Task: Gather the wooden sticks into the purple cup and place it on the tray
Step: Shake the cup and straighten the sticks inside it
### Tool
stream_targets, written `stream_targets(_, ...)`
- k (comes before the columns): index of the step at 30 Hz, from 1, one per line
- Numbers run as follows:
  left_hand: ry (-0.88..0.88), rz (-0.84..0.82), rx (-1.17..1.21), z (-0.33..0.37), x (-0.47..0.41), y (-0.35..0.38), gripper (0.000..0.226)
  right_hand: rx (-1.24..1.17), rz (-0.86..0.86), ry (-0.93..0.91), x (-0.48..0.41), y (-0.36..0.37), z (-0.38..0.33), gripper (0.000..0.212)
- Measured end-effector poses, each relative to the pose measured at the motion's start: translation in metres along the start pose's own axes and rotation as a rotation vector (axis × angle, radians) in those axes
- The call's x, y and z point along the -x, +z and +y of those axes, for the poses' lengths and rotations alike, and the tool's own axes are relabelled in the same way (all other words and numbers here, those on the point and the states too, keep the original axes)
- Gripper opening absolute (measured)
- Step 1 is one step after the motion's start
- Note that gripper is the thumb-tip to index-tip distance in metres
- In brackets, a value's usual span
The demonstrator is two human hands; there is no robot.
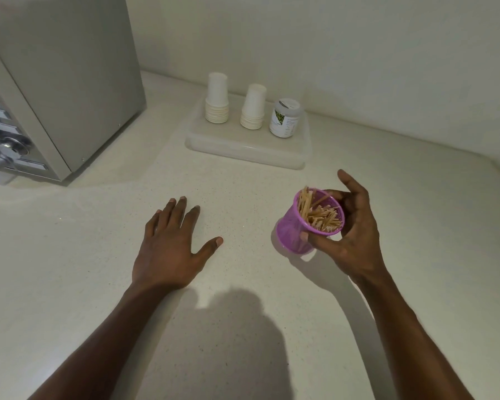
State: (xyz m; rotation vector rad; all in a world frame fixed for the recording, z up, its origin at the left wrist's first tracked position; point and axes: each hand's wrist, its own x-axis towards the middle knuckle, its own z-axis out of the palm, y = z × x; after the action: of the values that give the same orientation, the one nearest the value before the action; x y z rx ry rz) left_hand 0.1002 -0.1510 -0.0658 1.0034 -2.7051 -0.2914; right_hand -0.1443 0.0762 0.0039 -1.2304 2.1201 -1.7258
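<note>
Right hand [354, 226], right of centre in the frame, is wrapped around the purple cup [303, 229]: thumb pressed against the near side of the wall, fingers curled over the far rim, index finger lifted clear and pointing up toward the top of the frame. The cup is a mesh-sided thing, tilted so its mouth faces the camera, and it is packed with wooden sticks [318, 212], a few poking up past the rim on the upper-left side. Whether its base touches the countertop [243, 284] or hangs just above it, I cannot tell. Over to the left, the left hand [171, 249] lies palm down and flat on the white speckled counter, fingers spread, holding nothing, well apart from the cup. Farther up the frame, centre, sits the pale tray [243, 151] against the wall; on it stand two stacks of white paper cups [217, 99], upside down, and just to their right a small jar [285, 118] with a green-patterned label. The cup is below the tray in the frame, not on it. Upper left, a grey metal appliance [64, 82] fills the corner.
</note>
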Motion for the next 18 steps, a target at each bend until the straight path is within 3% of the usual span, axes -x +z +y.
stream_targets(2, -0.002, 0.005, 0.003, -0.001, -0.001, 0.001, 0.095, -0.061, 0.066, 0.020, 0.000, 0.002, 0.002, 0.116)
stream_targets(6, -0.005, 0.008, 0.001, 0.000, 0.000, 0.001, 0.094, -0.048, -0.073, 0.005, -0.002, 0.005, 0.003, 0.115)
stream_targets(12, -0.004, 0.008, 0.007, 0.000, 0.000, 0.001, 0.094, -0.073, -0.100, 0.016, -0.009, 0.007, 0.005, 0.113)
stream_targets(15, -0.004, 0.009, 0.004, 0.000, -0.001, 0.001, 0.094, -0.148, -0.014, 0.043, -0.010, 0.006, 0.007, 0.110)
stream_targets(18, -0.006, 0.008, 0.003, 0.000, 0.000, 0.001, 0.094, -0.090, -0.085, -0.007, -0.011, 0.011, 0.008, 0.111)
